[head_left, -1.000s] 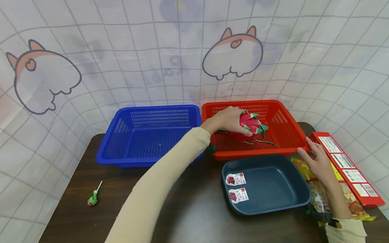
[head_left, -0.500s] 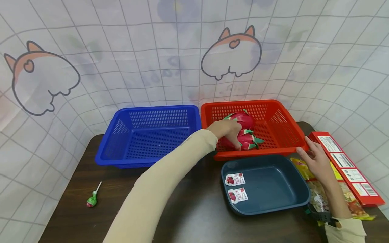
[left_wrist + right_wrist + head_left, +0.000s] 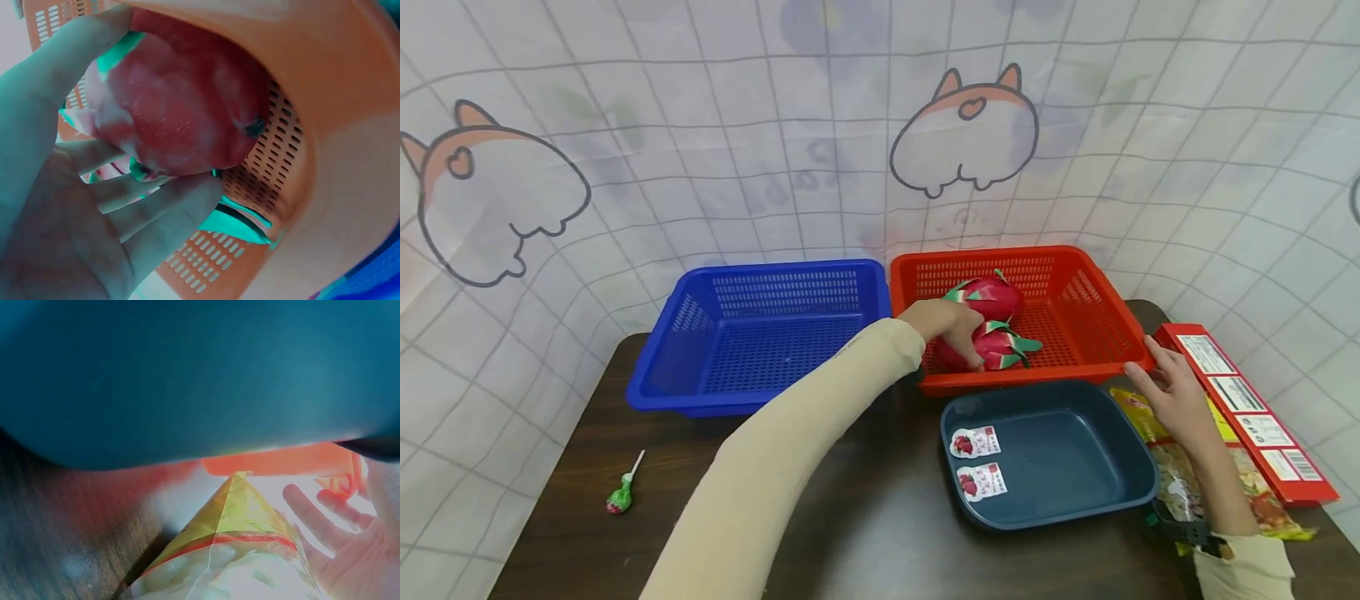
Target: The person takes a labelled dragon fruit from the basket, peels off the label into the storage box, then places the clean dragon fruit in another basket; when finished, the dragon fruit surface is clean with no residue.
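My left hand reaches into the red basket. It holds a pink-red dragon fruit with green-tipped scales near the basket's front left corner. In the left wrist view, the thumb and fingers curve round the dragon fruit from opposite sides. A second dragon fruit lies just behind it in the basket. My right hand is at the basket's front right corner, its fingertips at the rim. The right wrist view shows that hand's fingers spread and loosely extended.
A blue basket stands left of the red one. In front is a dark teal tray with two stickers. Yellow food packets and a red box lie under and beside my right forearm. A lollipop lies at left.
My left hand has moved with its dragon fruit toward the red basket's near left side, bringing the second dragon fruit behind into sight. My right hand has stayed at the rim.
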Demonstrator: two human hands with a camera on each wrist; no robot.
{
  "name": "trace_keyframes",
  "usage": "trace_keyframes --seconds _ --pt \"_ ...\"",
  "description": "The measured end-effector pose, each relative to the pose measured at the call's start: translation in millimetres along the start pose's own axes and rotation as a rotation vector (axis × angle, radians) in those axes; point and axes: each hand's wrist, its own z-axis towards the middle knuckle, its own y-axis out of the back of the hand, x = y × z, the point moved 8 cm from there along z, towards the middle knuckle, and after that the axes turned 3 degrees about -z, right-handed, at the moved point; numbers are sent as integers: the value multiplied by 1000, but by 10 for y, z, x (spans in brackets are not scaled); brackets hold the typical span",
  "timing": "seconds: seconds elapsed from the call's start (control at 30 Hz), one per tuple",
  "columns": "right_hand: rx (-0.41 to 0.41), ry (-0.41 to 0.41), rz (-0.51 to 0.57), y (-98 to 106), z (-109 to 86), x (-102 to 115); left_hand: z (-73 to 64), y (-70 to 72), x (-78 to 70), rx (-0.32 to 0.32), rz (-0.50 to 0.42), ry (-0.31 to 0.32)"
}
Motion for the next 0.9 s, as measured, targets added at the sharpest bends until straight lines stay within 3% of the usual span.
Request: trace_keyframes --seconds 0.2,0.37,0.5,0.73,0.9 --pt "4 -1 -3 -16 5 9 -37 -32 -7 21 -2 20" --pt "6 -6 3 -26 5 20 -121 -68 -10 -21 39 37" --pt "9 -6 1 -32 17 26 -208 -74 -10 -91 35 12" --pt "33 32 -51 -1 31 69 -535 -38 29 -284 5 -161" --pt "49 59 -74 94 65 88 -780 -102 240 -366 28 -161"
